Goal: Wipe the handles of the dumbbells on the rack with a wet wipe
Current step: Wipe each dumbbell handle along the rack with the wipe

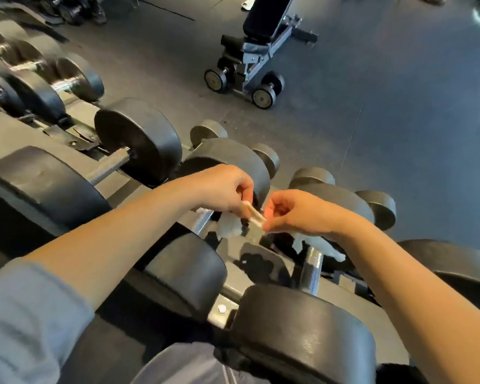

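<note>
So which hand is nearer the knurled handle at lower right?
Right. The right hand hovers just above that handle; the left hand sits farther away, up-left.

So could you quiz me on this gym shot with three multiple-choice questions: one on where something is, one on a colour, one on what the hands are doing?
1. Where is the weight bench?
A. on the floor beyond the rack
B. on the rack
C. in the person's lap

2. What colour is the wet wipe?
A. red
B. white
C. green

3. How are the hands?
A. both flat and open
B. one hidden
C. both pinching the wipe

Answers: 1 A, it stands on wheels on the floor. 2 B, it shows pale white. 3 C, left hand and right hand pinch it between them.
</note>
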